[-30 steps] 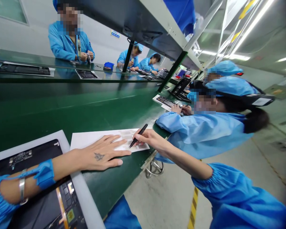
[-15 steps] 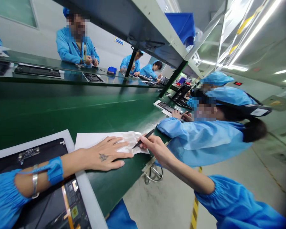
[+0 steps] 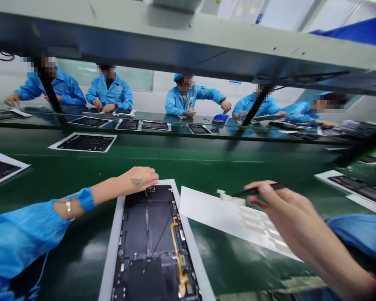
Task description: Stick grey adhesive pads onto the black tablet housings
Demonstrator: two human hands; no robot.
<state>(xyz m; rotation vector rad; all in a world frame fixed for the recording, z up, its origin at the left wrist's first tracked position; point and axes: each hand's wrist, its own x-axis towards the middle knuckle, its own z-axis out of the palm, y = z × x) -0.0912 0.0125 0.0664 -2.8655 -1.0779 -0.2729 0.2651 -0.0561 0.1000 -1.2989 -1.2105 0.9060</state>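
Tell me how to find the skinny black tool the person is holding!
Find the long green workbench. On it, right of the dark electronic panel, lies a white sheet with pale labels. Just above that sheet, the right hand pinches a skinny black tool, thin and black, unlike the flat sheet and panel beside it.

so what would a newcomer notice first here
An opened dark device on a white tray sits front and centre, with an orange flex cable standing out on it. To its right, the right hand grips a slim black tool above a white sheet of pale pads, while the left hand lies at the tray's top edge. Beyond the green conveyor belt, co-workers in blue smocks line the far side.
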